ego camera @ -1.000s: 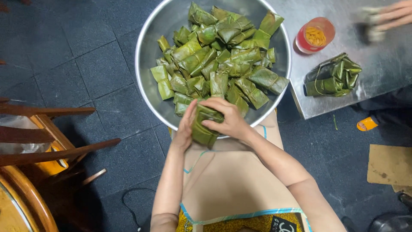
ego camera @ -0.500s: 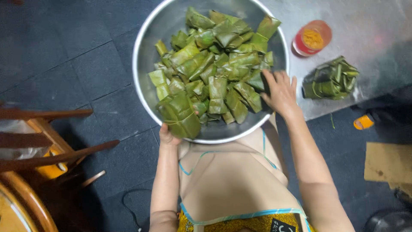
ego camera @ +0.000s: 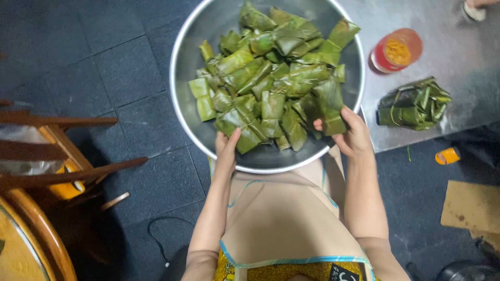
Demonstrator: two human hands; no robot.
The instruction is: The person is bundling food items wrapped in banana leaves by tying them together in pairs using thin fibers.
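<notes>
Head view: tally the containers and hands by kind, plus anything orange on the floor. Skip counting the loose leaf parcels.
Metal basin: 1
Red cup: 1
Tied bundle of leaf parcels: 1
The person's own hands, left hand and right hand: 2
Small orange thing on the floor: 1
Total: 6

I see a smooth, dull-sheened metal basin (ego camera: 182, 78) piled with glossy, ribbed green leaf parcels (ego camera: 271, 78). Beside it lies a brushed metal sheet (ego camera: 458, 52) bearing a translucent red plastic cup (ego camera: 397, 50). The floor tiles (ego camera: 104, 78) look matt and rough, the chair (ego camera: 57, 151) varnished wood.
</notes>
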